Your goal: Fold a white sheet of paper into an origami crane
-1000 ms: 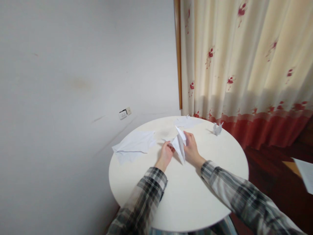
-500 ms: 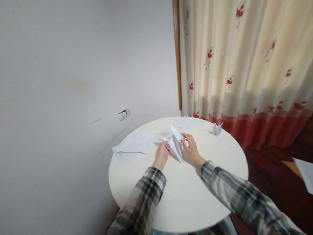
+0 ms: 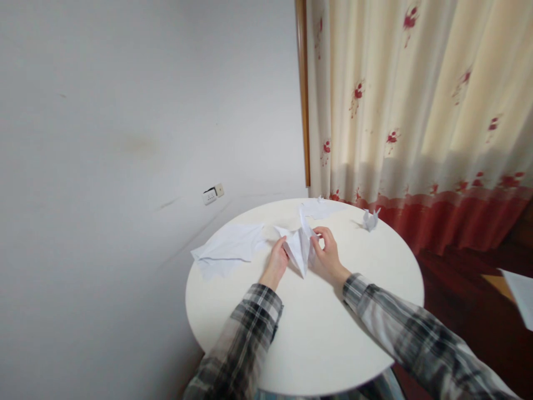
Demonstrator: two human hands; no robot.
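A piece of folded white paper (image 3: 298, 249) with several pointed flaps is held between my two hands, over the middle of the round table. My left hand (image 3: 277, 261) is closed on its left side, thumb on the near face. On the opposite side my right hand (image 3: 327, 253) pinches a flap between thumb and fingers. One narrow point of the paper stands up away from me and another points down toward me. Part of the right side is hidden behind my right fingers.
On the round white table (image 3: 320, 333), white paper sheets (image 3: 231, 244) lie at the left, and more paper (image 3: 320, 209) lies at the far edge. A small folded paper figure (image 3: 370, 220) stands at the right. A wall socket (image 3: 209, 196) and a floral curtain (image 3: 395, 111) are beyond.
The folded paper has turned slightly between my hands: its upper point has swung right and its lower tip a little left. Both hands keep their hold.
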